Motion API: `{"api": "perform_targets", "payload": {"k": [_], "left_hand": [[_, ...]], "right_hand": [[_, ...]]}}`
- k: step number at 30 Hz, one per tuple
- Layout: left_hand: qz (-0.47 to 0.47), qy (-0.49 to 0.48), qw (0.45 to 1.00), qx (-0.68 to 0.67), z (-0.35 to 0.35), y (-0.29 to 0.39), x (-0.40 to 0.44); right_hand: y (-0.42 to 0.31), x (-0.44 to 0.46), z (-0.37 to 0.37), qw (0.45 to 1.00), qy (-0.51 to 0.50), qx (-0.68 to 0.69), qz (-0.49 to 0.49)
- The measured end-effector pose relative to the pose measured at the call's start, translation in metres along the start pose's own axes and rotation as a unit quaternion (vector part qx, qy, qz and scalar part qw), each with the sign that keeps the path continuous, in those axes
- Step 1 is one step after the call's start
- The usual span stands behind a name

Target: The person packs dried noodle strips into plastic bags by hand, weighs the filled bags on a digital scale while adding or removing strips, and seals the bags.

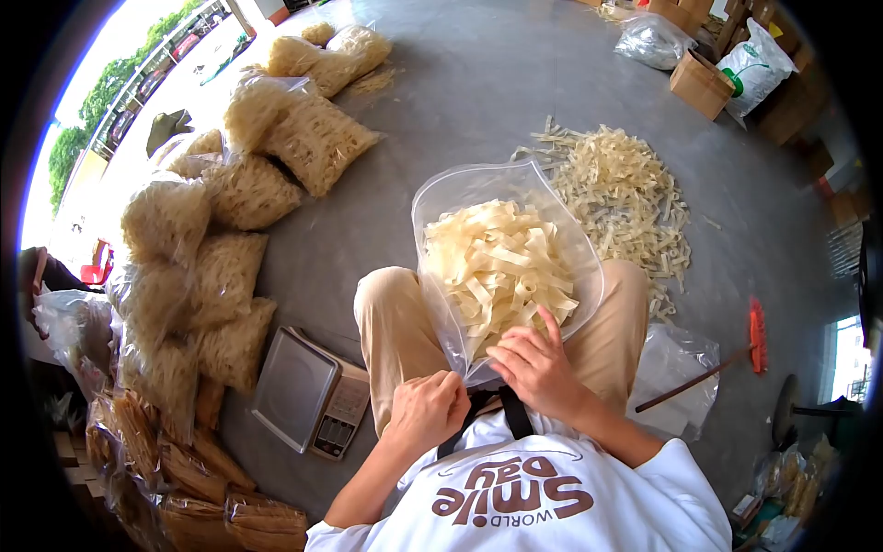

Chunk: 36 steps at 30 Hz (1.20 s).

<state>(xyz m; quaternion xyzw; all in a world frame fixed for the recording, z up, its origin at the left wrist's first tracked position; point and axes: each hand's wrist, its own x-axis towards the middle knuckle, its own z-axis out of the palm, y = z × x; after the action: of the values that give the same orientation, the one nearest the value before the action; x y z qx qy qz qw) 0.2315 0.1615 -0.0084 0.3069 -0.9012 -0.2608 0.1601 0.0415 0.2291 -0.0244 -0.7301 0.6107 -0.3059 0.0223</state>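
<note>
A clear plastic bag (432, 189) stands with its mouth wide between my knees, filled with pale yellow, flat, ribbon-like dried strips (497, 262). My left hand (428, 405) is closed in a fist on the bag's near edge at the lower left. Over the near right part of the bag is my right hand (538, 368), its fingers apart and the index finger raised beside the strips. No strip shows in its grasp, though the thumb side is partly hidden. A loose pile of the same strips (625, 198) lies on the floor beyond the bag.
Several filled clear bags (248, 189) line the left side. A digital scale (313, 391) sits by my left knee, with bundled brown sticks (193, 469) nearby. On the right lie a flat plastic bag (681, 368) and a red-headed brush (756, 336). Cardboard boxes (701, 85) stand far right.
</note>
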Motion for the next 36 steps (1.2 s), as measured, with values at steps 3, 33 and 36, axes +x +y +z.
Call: {"api": "perform_targets", "payload": {"k": [3, 33, 36], "left_hand": [[0.018, 0.029, 0.999, 0.023, 0.003, -0.002, 0.002], [-0.072, -0.011, 0.975, -0.209, 0.011, -0.03, -0.007], [-0.102, -0.019, 0.966, -0.235, 0.015, -0.033, -0.011]], "right_hand": [[0.007, 0.004, 0.006, 0.999, -0.01, 0.039, -0.017], [0.023, 0.056, 0.021, 0.951, -0.147, -0.016, -0.271], [0.035, 0.056, 0.026, 0.951, -0.132, -0.055, -0.275]]}}
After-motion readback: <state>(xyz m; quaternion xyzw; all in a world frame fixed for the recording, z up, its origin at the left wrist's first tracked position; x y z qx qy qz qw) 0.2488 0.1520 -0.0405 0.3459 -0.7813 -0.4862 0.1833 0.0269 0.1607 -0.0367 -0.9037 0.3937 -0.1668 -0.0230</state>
